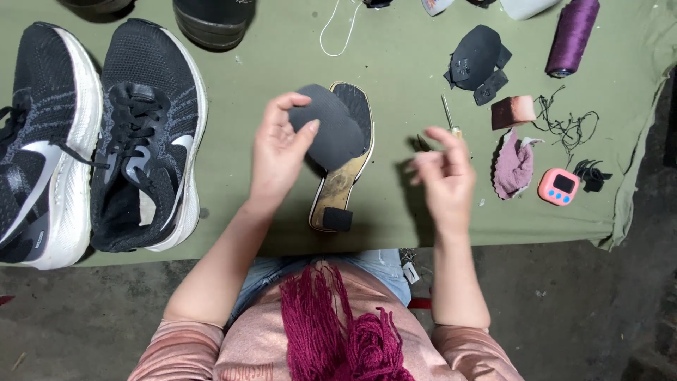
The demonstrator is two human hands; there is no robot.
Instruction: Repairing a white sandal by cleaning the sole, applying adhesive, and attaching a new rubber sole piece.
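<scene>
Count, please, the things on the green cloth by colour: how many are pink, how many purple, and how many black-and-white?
Pink: 2, the small pink digital timer and the crumpled pink cloth rag.
Purple: 1, the purple spool of thread.
Black-and-white: 2, the left black knit sneaker with white sole and the right one.
Total: 5.

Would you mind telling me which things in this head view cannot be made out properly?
- What the right hand pinches: too small, blurred by the fingers.
- Sole of the shoe: its front hidden under the dark rubber piece held by the left hand.
- Dark shoe and purple thread spool: cut off by the top edge.
- Left sneaker: cut off at the left edge.
</scene>
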